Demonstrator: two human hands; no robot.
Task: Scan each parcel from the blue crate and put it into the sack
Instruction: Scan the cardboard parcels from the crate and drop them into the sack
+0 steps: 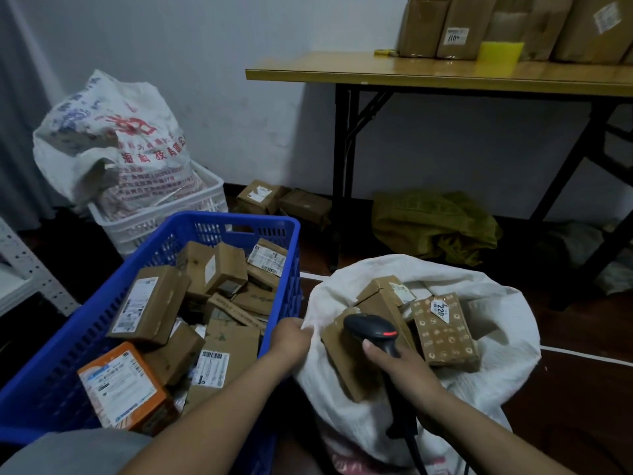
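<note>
Gripping white woven sack (507, 371) rim, left hand (291, 339) clenched on fabric; right hand (407, 371) wrapped round black handheld scanner (370, 329) over sack; brown cardboard parcels (150, 305) in blue plastic crate (226, 219) beside sack, nearest left hand

Crate (233, 219) of parcels (150, 305) left, sack (496, 365) just right of it, table (342, 75) behind, perhaps crumpled bags (431, 224) beneath

Left forearm (212, 406) and right forearm (479, 423) bare up to the frame edge. Plain grey cloth (68, 450) beneath the left one; garment type unclear.
</note>
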